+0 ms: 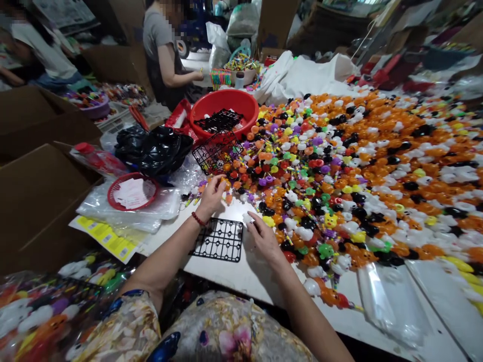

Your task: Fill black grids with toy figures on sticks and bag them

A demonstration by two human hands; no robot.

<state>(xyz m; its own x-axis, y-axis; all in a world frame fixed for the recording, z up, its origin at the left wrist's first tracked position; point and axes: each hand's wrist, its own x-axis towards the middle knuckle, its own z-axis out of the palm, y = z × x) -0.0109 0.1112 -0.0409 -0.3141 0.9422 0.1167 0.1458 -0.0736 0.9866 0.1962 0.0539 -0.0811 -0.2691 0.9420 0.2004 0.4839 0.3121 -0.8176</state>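
Note:
A black plastic grid tray [222, 240] lies flat on the white tabletop between my forearms. My left hand [212, 197], with a red bead bracelet at the wrist, reaches past its far edge to the near side of a pile of small colourful toys [271, 171]. Its fingers are pinched together at an orange piece, but whether they grip it is unclear. To the right of the grid, my right hand [263, 240] holds a small white toy piece [247, 218] between thumb and fingers. More black grids [217, 151] lean against a red basin [226, 100].
A large heap of orange, white and black toys [377, 166] covers the right side. Clear plastic bags [392, 301] lie at the front right. On the left are a red basket [132, 191] of paper slips, a black bag [154, 151] and cardboard boxes [45, 201]. A co-worker [166, 60] stands behind.

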